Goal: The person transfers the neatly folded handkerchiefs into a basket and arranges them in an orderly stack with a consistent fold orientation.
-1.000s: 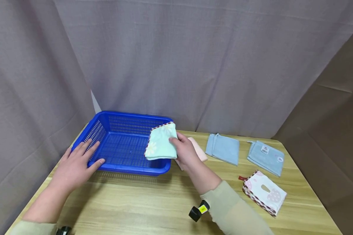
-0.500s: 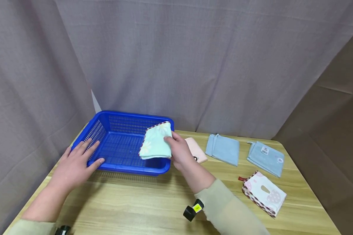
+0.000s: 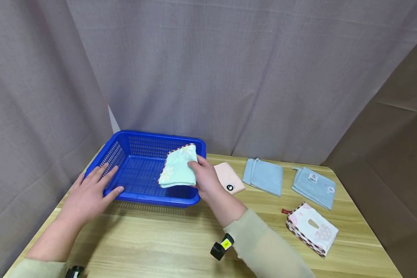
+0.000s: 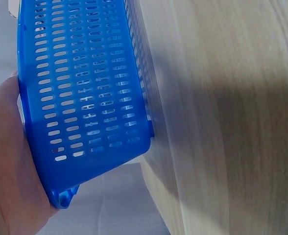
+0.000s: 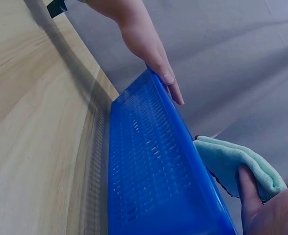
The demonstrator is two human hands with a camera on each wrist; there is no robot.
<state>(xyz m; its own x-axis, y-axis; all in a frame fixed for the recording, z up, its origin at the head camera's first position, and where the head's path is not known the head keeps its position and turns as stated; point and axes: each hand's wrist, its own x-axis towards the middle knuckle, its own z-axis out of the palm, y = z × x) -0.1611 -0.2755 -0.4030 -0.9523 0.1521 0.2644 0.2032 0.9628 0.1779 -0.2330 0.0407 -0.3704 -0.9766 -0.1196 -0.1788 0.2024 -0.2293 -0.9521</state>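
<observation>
A folded mint-green towel [image 3: 178,168] with pale flowers and a striped edge is pinched in my right hand [image 3: 205,175]. It hangs over the right part of a blue plastic basket [image 3: 149,199]; the right wrist view shows the towel [image 5: 227,156] just above the rim. My left hand [image 3: 88,193] rests across the basket's front left corner, fingers spread and fairly straight. In the left wrist view only part of that hand [image 4: 12,166] shows, against the rim. Right of the basket lies a folded pink towel [image 3: 228,175] with a round dark mark, partly behind my right hand.
Further right lie a folded light-blue towel [image 3: 264,177], another blue towel [image 3: 314,186] with a white label, and a white towel [image 3: 313,228] with pink spots and a checked edge. Everything is on a wooden table [image 3: 153,239]. A grey curtain [image 3: 229,77] stands behind it.
My right hand has moved left with the mint-green towel, further over the basket. More of the pink towel shows now. My left hand has stayed in place on the basket.
</observation>
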